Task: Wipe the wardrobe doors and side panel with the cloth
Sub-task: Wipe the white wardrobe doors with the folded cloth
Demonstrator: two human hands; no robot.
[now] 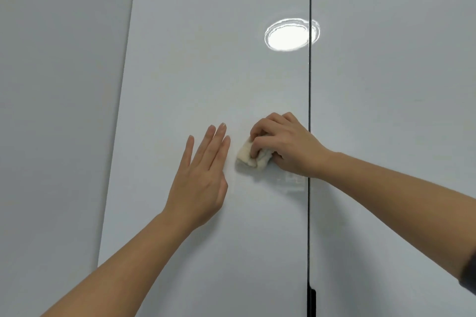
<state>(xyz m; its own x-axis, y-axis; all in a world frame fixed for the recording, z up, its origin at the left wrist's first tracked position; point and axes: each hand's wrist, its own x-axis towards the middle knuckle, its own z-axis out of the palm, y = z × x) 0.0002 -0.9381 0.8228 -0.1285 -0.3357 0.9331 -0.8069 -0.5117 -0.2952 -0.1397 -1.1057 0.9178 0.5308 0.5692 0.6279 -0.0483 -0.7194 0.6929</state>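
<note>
Person's arms, head view. The left forearm (128, 265), lower left of the frame, and the right forearm (399, 193), at right, are both bare to the frame edge. The left hand (203, 185) shows short, trimmed nails; the right hand (286, 147) shows its knuckles. A dark grey sleeve (469, 274) edge appears at the lower right margin.

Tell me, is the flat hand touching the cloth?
Apart. The head view shows bare door between the left hand and the cloth, which the right hand grips.
</note>
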